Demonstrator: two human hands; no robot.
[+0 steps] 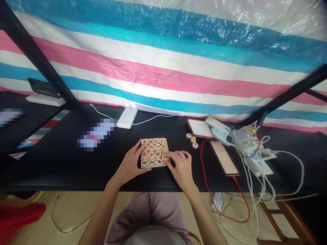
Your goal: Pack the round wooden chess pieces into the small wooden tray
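The left hand holds the white box between both hands, likely to keep it still. The right hand pinches one round piece inside. Past that hand, a few loose pieces lie on the bench. A striped sheet hangs farthest back.

there is one box, at least fifteen boxed pieces and at least three loose pieces.

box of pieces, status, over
Left hand at left side of box. Right hand on right-column piece. Loose pieces off right, not in the way.
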